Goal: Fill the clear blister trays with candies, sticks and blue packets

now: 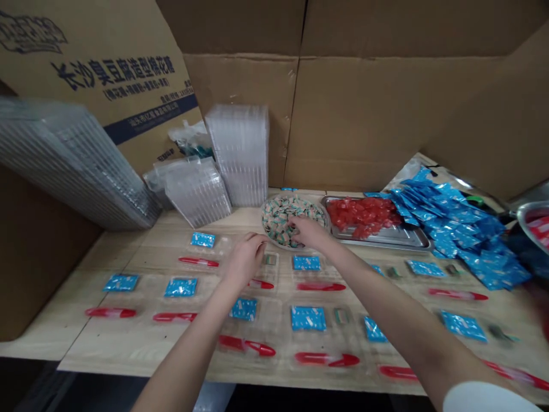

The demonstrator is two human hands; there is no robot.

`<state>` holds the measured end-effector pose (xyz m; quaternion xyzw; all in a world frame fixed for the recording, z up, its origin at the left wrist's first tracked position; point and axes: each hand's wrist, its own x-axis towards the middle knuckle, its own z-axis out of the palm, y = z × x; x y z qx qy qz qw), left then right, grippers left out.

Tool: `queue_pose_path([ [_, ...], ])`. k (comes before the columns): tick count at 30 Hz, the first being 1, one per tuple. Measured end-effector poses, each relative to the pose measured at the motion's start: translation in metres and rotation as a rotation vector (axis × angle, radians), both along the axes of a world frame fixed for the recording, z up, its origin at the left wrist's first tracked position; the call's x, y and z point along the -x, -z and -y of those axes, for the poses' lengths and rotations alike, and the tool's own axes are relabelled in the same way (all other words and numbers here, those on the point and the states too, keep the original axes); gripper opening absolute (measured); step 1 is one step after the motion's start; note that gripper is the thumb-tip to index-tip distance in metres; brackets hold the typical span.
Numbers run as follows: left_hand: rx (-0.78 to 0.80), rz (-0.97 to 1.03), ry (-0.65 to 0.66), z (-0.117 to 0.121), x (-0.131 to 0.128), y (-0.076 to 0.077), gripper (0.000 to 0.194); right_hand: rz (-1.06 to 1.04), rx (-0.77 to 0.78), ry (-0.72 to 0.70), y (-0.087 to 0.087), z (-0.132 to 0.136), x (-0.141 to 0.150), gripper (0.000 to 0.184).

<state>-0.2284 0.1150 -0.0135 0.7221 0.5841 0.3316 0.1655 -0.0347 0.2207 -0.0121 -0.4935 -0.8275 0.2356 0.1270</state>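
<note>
My right hand (307, 232) reaches into a round clear bowl (328, 226) heaped with small beige-and-green packets (281, 220). Its fingers are curled among the packets, and the fingertips are partly hidden. My left hand (247, 258) hovers just left of the bowl with thumb and fingers pinched together; what they hold is too small to make out. Below the hands lie rows of clear plastic trays (274, 309). Many trays carry a blue sachet (307, 318) and a red plastic piece (326, 359). Some also have a small beige-and-green packet (341, 316).
Behind the bowl, a metal tray (407, 237) holds red wrapped pieces (362, 214). A pile of blue sachets (454, 217) lies on the right, beside a metal bowl (525, 214). Stacks of clear trays (240, 154) stand at the back left against cardboard boxes (364, 114).
</note>
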Motion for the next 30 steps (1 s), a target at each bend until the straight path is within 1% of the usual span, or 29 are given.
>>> queue_pose_path([
  [2, 0.023, 0.095, -0.011, -0.009, -0.004, 0.001, 0.022, -0.043, 0.033, 0.019, 0.001, -0.008, -0.008, 0.023],
  [3, 0.042, 0.171, -0.019, -0.015, -0.007, 0.001, 0.021, -0.110, 0.075, 0.057, 0.001, -0.012, -0.013, 0.016],
  [4, 0.065, 0.269, -0.019, -0.024, -0.012, 0.001, 0.019, -0.213, 0.143, 0.115, 0.001, -0.015, -0.018, 0.014],
  [6, 0.135, 0.526, -0.006, -0.044, -0.027, 0.001, 0.019, -0.493, 0.332, 0.253, 0.000, -0.020, -0.026, 0.017],
  [7, 0.192, 0.677, 0.001, -0.055, -0.036, 0.001, 0.024, -0.637, 0.427, 0.312, -0.001, -0.021, -0.027, 0.020],
  [8, 0.262, 0.821, 0.007, -0.065, -0.046, 0.001, 0.030, -0.755, 0.504, 0.350, -0.002, -0.021, -0.027, 0.024],
  [9, 0.335, 0.942, 0.007, -0.073, -0.055, 0.002, 0.035, -0.831, 0.552, 0.365, -0.003, -0.020, -0.026, 0.026],
  [11, 0.452, 1.091, -0.011, -0.085, -0.069, 0.004, 0.031, -0.907, 0.590, 0.359, -0.005, -0.019, -0.023, 0.030],
  [14, 0.521, 1.180, -0.057, -0.086, -0.076, 0.008, 0.019, -0.856, 0.581, 0.288, -0.008, -0.017, -0.024, 0.030],
  [16, 0.566, 1.253, -0.103, -0.082, -0.074, 0.009, 0.018, -0.784, 0.530, 0.216, -0.008, -0.017, -0.027, 0.028],
  [18, 0.621, 1.331, -0.145, -0.077, -0.072, 0.007, 0.016, -0.763, 0.425, 0.166, -0.007, -0.016, -0.028, 0.027],
  [21, 0.659, 1.430, -0.195, -0.075, -0.073, 0.001, 0.014, -0.797, 0.220, 0.182, -0.005, -0.009, -0.025, 0.022],
  [23, 0.648, 1.483, -0.224, -0.076, -0.076, -0.003, 0.013, -0.768, 0.008, 0.198, -0.006, -0.001, -0.022, 0.017],
  [25, 0.646, 1.523, -0.242, -0.079, -0.078, -0.005, 0.011, -0.668, -0.255, 0.139, -0.008, 0.007, -0.021, 0.012],
  [26, 0.649, 1.539, -0.249, -0.080, -0.079, -0.005, 0.010, -0.623, -0.362, 0.100, -0.010, 0.011, -0.021, 0.011],
  [27, 0.649, 1.552, -0.258, -0.081, -0.079, -0.005, 0.009, -0.602, -0.430, 0.087, -0.011, 0.014, -0.021, 0.010],
  [28, 0.641, 1.563, -0.272, -0.082, -0.078, -0.004, 0.009, -0.615, -0.455, 0.114, -0.012, 0.015, -0.022, 0.010],
  [29, 0.626, 1.572, -0.289, -0.082, -0.078, -0.003, 0.010, -0.662, -0.436, 0.178, -0.013, 0.015, -0.022, 0.010],
  [30, 0.607, 1.578, -0.307, -0.082, -0.077, -0.002, 0.011, -0.737, -0.378, 0.262, -0.014, 0.014, -0.023, 0.011],
])
